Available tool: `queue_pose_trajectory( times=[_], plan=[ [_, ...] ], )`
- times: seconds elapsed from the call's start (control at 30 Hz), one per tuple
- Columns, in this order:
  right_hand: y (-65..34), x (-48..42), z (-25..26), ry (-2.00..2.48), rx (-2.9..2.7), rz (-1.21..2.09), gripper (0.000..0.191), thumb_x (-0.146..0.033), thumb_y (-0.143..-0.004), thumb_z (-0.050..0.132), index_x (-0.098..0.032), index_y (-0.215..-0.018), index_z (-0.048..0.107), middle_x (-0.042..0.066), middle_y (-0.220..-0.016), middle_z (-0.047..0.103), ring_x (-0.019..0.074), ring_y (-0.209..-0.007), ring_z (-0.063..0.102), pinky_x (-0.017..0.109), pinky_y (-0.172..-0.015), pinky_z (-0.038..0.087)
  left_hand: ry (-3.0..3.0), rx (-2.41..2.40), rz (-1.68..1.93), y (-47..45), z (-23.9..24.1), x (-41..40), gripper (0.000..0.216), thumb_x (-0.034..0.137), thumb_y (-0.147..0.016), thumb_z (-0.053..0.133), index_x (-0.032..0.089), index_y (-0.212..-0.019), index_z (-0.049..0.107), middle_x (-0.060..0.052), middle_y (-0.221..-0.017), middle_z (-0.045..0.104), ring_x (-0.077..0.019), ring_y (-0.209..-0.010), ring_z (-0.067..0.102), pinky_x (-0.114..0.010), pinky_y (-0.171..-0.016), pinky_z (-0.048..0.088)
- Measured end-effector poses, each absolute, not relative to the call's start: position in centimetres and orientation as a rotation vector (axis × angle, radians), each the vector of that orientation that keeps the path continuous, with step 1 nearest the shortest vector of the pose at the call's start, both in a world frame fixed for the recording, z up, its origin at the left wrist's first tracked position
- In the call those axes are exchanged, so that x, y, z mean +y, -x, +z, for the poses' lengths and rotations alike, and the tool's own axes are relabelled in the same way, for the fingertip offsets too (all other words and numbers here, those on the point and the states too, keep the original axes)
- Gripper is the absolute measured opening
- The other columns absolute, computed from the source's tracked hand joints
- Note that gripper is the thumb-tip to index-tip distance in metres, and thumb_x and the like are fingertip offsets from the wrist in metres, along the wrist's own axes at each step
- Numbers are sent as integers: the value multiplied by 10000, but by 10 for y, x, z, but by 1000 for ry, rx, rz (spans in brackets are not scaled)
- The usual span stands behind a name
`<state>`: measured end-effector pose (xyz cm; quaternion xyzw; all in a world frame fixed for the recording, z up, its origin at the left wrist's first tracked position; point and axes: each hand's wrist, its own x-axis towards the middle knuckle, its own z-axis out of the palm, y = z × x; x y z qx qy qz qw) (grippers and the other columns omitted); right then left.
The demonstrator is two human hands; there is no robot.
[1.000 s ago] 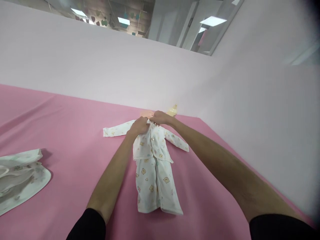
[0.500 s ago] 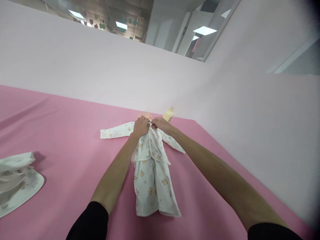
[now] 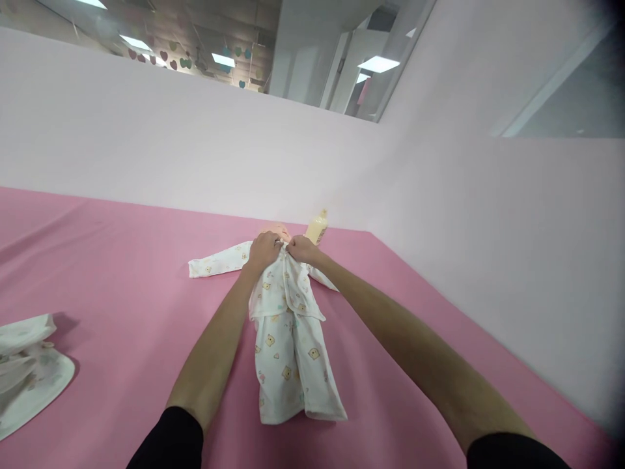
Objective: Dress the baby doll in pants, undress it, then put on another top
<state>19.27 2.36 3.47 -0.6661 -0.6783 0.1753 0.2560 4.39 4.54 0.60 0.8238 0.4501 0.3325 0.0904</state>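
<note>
A white baby pajama top [image 3: 273, 293] with small bear prints lies front up, one sleeve stretched left. Below its hem extend matching pants [image 3: 280, 371]. At the neckline, my left hand [image 3: 265, 250] is closed on the collar. My right hand [image 3: 301, 250] pinches the collar's other side, close beside the left. Past the collar shows a peach-coloured rounded thing, apparently a doll's head [image 3: 278, 230], mostly hidden behind my hands. The fingertips and any fastening between them are too small to make out.
A pale yellow bottle [image 3: 317, 226] is by the white wall [image 3: 195, 150], just beyond my right hand. White printed cloth [image 3: 36, 378] lies crumpled at the left on the pink surface [image 3: 137, 293]. Another wall [image 3: 488, 260] rises along the right side.
The view has shifted slightly, so the clothes appear a little further left. Both hands stay at the collar, with the right hand's fingers now more curled in.
</note>
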Motion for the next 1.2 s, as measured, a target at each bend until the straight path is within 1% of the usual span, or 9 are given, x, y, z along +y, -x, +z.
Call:
queue_pose_trajectory(
  times=[0.1, 0.23, 0.4, 0.53, 0.63, 0.77, 0.97, 1.07, 1.2],
  plan=[
    [-190, 18, 33, 1863, -1781, 354, 352, -117, -754, 474, -209, -477, 278, -35, -471, 261, 94, -485, 291, 257, -489, 214, -2399, 1342, 979, -38, 12, 44, 201, 258, -904, 464, 183, -828, 635, -82, -1003, 675, -220, -968, 581, -310, -804, 425],
    [-192, 9, 37, 1914, -1726, 247, 310, -156, -809, 421, -211, -520, 323, -26, -498, 290, 108, -507, 345, 245, -491, 241, -2310, 1363, 956, -29, 18, 41, 182, 269, -890, 464, 184, -846, 618, -81, -977, 684, -203, -870, 596, -293, -724, 421],
    [-188, -4, 43, 1934, -1819, 211, 285, -307, -872, 451, -189, -613, 468, -10, -558, 439, 113, -543, 440, 231, -512, 308, -2290, 1272, 896, -24, 24, 38, 159, 264, -867, 464, 195, -830, 602, -46, -912, 691, -180, -792, 599, -276, -664, 424],
    [-172, -15, 46, 1955, -1945, 134, 258, -421, -819, 577, -176, -740, 568, 28, -705, 588, 149, -662, 544, 237, -561, 359, -2317, 1225, 856, -22, 26, 37, 175, 192, -842, 428, 191, -811, 600, -45, -968, 691, -178, -856, 607, -271, -684, 431],
    [-160, -22, 51, 2021, -2022, -10, 199, -344, -836, 548, -157, -841, 617, 94, -842, 644, 210, -800, 602, 268, -626, 393, -2346, 1221, 811, -21, 28, 36, 189, 149, -808, 425, 186, -844, 607, -53, -998, 688, -178, -869, 609, -267, -684, 435],
    [-151, -26, 58, 2076, -2138, -135, 201, -244, -866, 500, -135, -935, 655, 156, -895, 661, 275, -901, 630, 306, -681, 414, -2415, 1244, 747, -21, 30, 33, 177, 162, -803, 458, 186, -881, 615, -68, -948, 682, -197, -848, 608, -277, -669, 425],
    [-139, -30, 60, 2096, -2282, -291, 221, -80, -831, 519, -136, -966, 685, 175, -970, 681, 283, -947, 643, 349, -761, 421, -2595, 1263, 659, -24, 36, 23, 108, 166, -791, 503, 189, -706, 566, -99, -837, 658, -239, -826, 611, -314, -691, 405],
    [-131, -32, 60, 2109, -2273, -325, 239, -25, -778, 561, -129, -951, 690, 179, -953, 690, 297, -961, 642, 408, -837, 404, -2652, 1288, 622, -21, 39, 20, 130, 172, -808, 487, 195, -710, 571, -103, -843, 658, -254, -847, 621, -326, -718, 412],
    [-130, -29, 59, 2108, -2221, -269, 222, -30, -777, 559, -126, -928, 689, 187, -926, 693, 311, -942, 653, 427, -815, 410, -2687, 1313, 562, -19, 40, 20, 129, 203, -819, 491, 194, -740, 592, -100, -848, 661, -258, -845, 631, -326, -715, 425]
  ],
)
